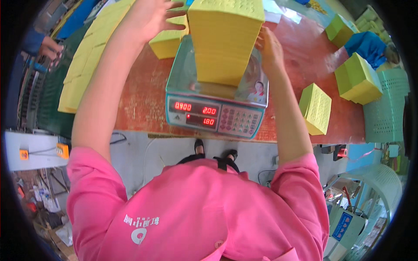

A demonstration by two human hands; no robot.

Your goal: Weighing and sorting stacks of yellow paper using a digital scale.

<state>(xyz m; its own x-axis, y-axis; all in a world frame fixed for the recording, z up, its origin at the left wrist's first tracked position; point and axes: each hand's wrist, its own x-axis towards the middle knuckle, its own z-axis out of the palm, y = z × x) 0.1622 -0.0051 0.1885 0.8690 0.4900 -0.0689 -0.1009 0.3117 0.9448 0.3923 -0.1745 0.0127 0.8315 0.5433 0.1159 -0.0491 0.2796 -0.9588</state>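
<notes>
A tall stack of yellow paper stands upright on the pan of a digital scale, whose red display is lit. My left hand is in the air to the left of the stack's top, fingers spread and holding nothing. Close along the right side of the stack is my right hand, its fingers loosely apart. Whether its fingertips touch the paper I cannot tell. Behind my left hand, a lower yellow paper block rests on the table, partly hidden.
The scale stands near the front edge of a worn red table. Long overlapping rows of yellow paper lie at the left. Small yellow stacks sit at the right, near a green perforated chair back. Other people's hands show at the left.
</notes>
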